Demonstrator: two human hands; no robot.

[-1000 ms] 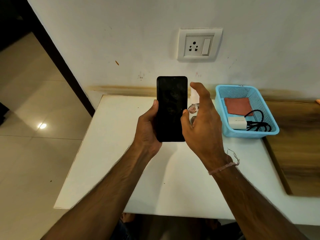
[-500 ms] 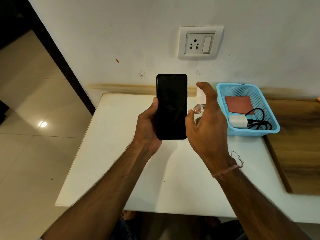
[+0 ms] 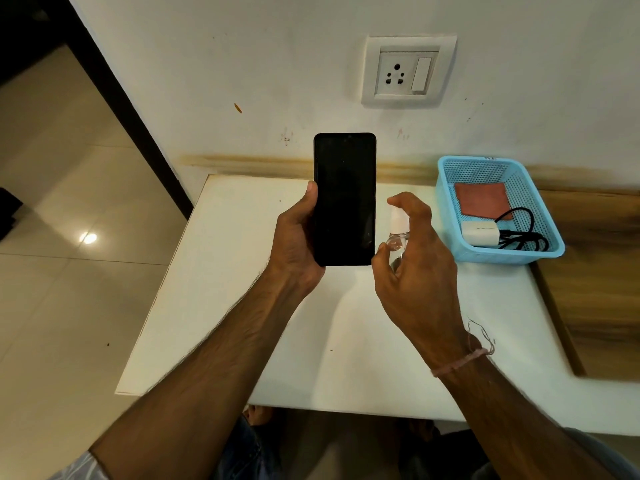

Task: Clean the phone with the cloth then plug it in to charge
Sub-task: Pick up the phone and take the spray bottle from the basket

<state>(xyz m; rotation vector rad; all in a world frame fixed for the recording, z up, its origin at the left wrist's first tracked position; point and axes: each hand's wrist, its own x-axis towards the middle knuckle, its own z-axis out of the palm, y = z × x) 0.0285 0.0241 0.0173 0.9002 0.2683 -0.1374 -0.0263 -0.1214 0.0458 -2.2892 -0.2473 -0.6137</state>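
**Phone [image 3: 344, 199] upright in hand; cloth [image 3: 483, 199] and charger [image 3: 479, 233] in basket [image 3: 509, 256]**

The phone is a black slab with its dark, unlit screen facing the camera. It is held upright above the white surface [image 3: 242, 271], and the left hand [image 3: 298, 244] grips its lower left edge. The reddish-brown cloth lies flat and folded at the back of the blue basket. The white charger sits just in front of it, and its black cable [image 3: 523, 233] loops over the cloth's corner.

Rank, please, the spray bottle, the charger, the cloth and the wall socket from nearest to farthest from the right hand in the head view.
1. The spray bottle: held in the right hand.
2. The charger: to the right, at the front of the basket.
3. The cloth: behind the charger, deeper in the basket.
4. The wall socket: up high, farthest back.
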